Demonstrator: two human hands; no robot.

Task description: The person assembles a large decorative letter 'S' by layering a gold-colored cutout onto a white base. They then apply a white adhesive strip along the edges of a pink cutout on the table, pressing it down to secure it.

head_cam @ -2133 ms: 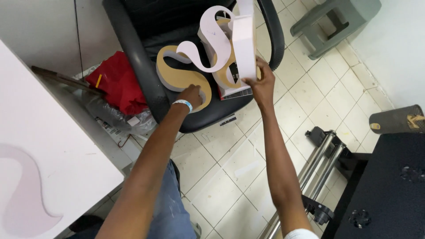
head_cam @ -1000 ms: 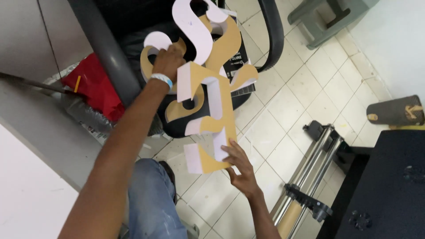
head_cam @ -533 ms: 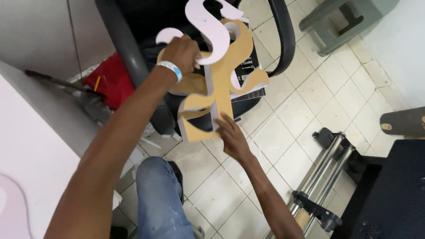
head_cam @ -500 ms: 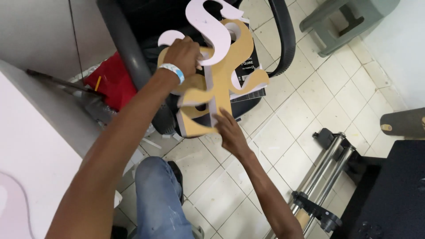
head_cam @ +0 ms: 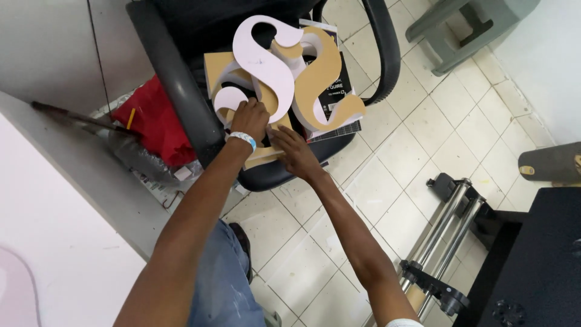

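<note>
Several big S-shaped cut-out letters, white-faced with tan sides, lie stacked on the seat of a black office chair [head_cam: 181, 103]. The top white letter [head_cam: 266, 60] overlaps a tan one [head_cam: 324, 85]. My left hand [head_cam: 249, 118], with a pale wristband, grips the lower curl of the white letter. Just to its right, my right hand [head_cam: 292, 150] lies with fingers stretched flat on a tan piece [head_cam: 266, 154] at the seat's front edge.
A black notebook [head_cam: 339, 97] lies under the letters. Red cloth [head_cam: 154, 124] sits left of the chair, beside a white table [head_cam: 60, 254]. A grey plastic stool [head_cam: 466, 24] stands at the top right. A metal roller stand [head_cam: 436, 236] and a black machine [head_cam: 532, 260] stand at the right.
The letters, held up and tilted in the air before, now lie down on the chair seat. My right hand has moved from their lower end to the seat's front edge.
</note>
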